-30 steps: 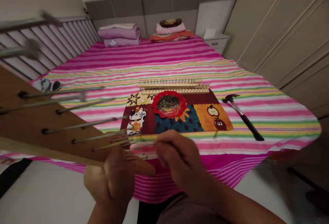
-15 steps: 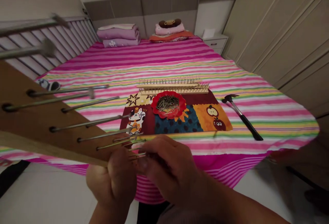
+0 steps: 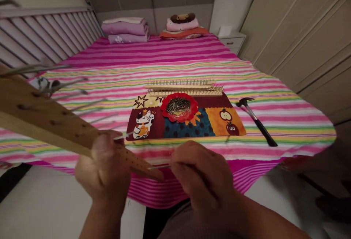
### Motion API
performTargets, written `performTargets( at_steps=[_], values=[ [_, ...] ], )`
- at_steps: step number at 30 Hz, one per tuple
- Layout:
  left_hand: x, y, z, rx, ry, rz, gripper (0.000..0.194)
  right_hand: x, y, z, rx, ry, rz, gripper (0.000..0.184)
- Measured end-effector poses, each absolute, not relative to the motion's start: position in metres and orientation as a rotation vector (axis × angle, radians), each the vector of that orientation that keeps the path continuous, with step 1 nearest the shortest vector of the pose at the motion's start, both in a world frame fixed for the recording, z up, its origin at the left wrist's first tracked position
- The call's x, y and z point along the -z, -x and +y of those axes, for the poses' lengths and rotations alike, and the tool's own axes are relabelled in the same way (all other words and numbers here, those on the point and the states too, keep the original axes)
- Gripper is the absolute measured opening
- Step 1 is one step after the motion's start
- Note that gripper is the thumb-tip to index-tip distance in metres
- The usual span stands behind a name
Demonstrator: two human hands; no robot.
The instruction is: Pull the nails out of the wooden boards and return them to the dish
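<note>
Left hand (image 3: 105, 162) is gripping a long, pale wooden strip (image 3: 63, 131) around its middle, thumb on the near side, the other fingers mostly hidden. Strip is slanting across the left foreground, raised end close to the camera, lower end near the bed edge. The hold is probably steadying the strip and keeping its holed face turned toward the other hand.

Right hand (image 3: 203, 173) is closing thumb and forefinger on a thin, silvery metal nail (image 3: 161, 166), which is pointing at the strip's lower end, where small holes are showing. Tip looks to be at the wood; blur, so can't tell if it's inside a hole. Fingertip pinch is likely for aiming something this slim.

Other nails are sticking out of the strip's upper part, blurred.

Red scalloped plastic-looking bowl (image 3: 194, 110) is holding a heap of loose metal nails (image 3: 178, 106), sitting on a colourful patchwork-print mat (image 3: 186, 131), likely central for easy reach. Two nail-studded wooden strips (image 3: 183, 94) are lying just behind the bowl, seemingly set aside. Black-handled claw hammer (image 3: 257, 122) is resting right of the mat on the pink striped bedcover (image 3: 109, 74), not in either hand.
</note>
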State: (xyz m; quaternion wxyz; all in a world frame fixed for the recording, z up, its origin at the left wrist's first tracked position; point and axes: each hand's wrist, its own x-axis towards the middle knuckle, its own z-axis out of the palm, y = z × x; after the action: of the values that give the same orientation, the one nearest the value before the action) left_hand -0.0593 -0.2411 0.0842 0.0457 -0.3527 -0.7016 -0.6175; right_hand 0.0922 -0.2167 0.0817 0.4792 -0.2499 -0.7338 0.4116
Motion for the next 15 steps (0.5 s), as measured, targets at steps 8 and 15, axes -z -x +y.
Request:
performTargets(
  at_steps=[8, 15],
  values=[
    [-0.085, 0.065, -0.238, 2.381, 0.988, -1.878, 0.029, 0.030, -0.100, -0.184, -0.957, 0.996, -2.218, 0.015],
    [-0.095, 0.059, -0.237, 2.388, 0.869, -1.953, 0.034, 0.076, -0.144, -0.185, -1.055, 1.557, -2.484, 0.016]
  ],
)
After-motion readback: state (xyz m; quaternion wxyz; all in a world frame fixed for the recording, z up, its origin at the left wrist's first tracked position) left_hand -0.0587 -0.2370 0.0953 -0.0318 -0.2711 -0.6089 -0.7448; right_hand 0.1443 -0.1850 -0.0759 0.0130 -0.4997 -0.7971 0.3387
